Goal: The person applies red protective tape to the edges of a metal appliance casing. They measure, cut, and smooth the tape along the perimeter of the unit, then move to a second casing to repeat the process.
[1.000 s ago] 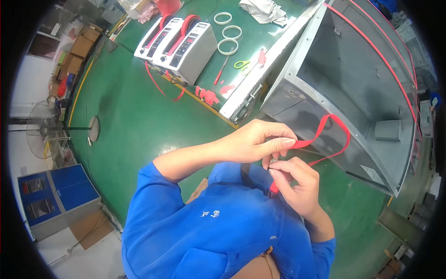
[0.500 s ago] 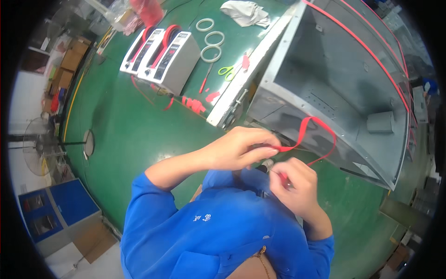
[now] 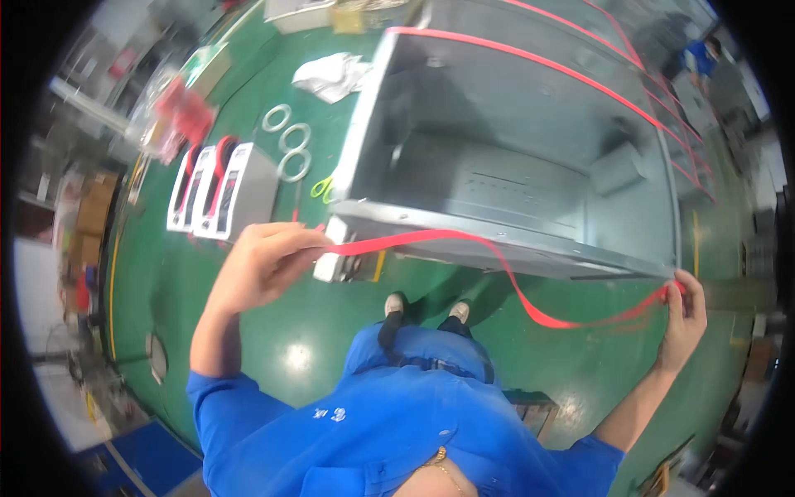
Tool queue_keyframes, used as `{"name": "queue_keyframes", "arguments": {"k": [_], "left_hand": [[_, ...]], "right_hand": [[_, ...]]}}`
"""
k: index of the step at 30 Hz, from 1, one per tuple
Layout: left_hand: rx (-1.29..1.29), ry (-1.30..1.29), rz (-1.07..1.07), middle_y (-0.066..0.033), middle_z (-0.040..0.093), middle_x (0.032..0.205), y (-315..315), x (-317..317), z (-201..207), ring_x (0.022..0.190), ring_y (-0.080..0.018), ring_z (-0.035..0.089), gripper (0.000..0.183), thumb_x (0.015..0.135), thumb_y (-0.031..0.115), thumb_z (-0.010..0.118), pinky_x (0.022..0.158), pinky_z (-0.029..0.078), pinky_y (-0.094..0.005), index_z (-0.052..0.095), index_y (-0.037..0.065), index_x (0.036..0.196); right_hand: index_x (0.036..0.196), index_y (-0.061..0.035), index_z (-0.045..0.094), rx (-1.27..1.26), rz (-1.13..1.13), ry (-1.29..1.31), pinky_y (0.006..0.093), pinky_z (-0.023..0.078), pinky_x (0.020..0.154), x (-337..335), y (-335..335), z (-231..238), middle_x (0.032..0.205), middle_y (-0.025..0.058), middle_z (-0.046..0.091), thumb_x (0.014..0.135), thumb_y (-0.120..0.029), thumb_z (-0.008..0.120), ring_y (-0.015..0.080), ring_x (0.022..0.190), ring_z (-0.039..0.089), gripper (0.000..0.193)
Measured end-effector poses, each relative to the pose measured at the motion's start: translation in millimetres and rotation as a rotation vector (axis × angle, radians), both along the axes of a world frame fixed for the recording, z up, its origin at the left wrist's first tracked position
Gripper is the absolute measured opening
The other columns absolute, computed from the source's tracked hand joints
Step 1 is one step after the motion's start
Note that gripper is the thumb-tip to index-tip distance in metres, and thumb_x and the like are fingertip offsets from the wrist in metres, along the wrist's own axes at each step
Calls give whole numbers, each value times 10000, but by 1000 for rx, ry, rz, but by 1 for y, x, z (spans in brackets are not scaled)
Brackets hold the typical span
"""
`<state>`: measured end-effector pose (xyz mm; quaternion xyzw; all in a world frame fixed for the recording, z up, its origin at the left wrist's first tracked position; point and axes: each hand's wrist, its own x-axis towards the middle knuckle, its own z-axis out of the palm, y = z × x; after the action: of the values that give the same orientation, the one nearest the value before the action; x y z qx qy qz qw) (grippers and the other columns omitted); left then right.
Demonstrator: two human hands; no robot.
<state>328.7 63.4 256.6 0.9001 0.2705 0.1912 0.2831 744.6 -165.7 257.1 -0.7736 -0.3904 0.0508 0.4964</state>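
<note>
A long strip of red tape (image 3: 542,318) spans between my two hands and sags in a wave. Its left end is pinched by my left hand (image 3: 263,263), near the front left corner of a large grey metal cabinet (image 3: 513,186) with an open top side. My right hand (image 3: 685,319) grips the other end by the cabinet's front right corner. Behind the strip runs the cabinet's bare metal front flange (image 3: 497,244). Red tape (image 3: 546,62) lines the cabinet's far edge.
Two white tape dispensers (image 3: 236,195) with red rolls stand at the left. Beside them lie pale rings (image 3: 294,164), green-handled scissors (image 3: 322,188) and a white cloth (image 3: 331,76). A person in blue (image 3: 702,60) is at the far right. Red plastic-wrapped material (image 3: 184,112) sits at the far left.
My hands have moved far apart, left and right, drawing the looped red tape out lengthwise. My view has shifted, so the cabinet now lies in front of me.
</note>
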Motion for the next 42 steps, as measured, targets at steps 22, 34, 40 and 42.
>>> {"name": "queue_keyframes", "arguments": {"k": [22, 34, 40, 42], "left_hand": [[-269, 51, 192, -56, 585, 636, 57, 19, 5, 559, -97, 549, 103, 786, 50, 587, 521, 426, -208, 599, -45, 824], [-691, -319, 329, -39, 565, 627, 55, 17, -21, 486, -90, 510, 118, 790, 110, 623, 424, 390, -196, 561, 11, 806], [-795, -321, 331, -45, 558, 628, 50, 15, -22, 475, -99, 516, 149, 782, 129, 640, 376, 376, -190, 518, 45, 794], [-756, -298, 375, -23, 538, 611, 39, 23, -17, 467, -90, 503, 159, 797, 150, 626, 366, 363, -188, 494, 69, 763]], "right_hand": [[777, -74, 523, -190, 10, 280, 214, 372, 519, 107, -14, 30, 652, -16, 506, 775, -176, 633, 69, 563, 456, 150], [808, -58, 541, -314, 61, 352, 202, 417, 526, 141, -20, 8, 673, 10, 543, 768, -175, 634, 73, 606, 508, 154], [833, -12, 557, -262, 47, 500, 214, 447, 550, 152, -23, 1, 700, 41, 563, 773, -146, 624, 96, 626, 534, 162], [822, -9, 560, -294, 61, 505, 217, 446, 551, 157, -25, -2, 707, 46, 565, 774, -151, 623, 99, 636, 536, 163]]}}
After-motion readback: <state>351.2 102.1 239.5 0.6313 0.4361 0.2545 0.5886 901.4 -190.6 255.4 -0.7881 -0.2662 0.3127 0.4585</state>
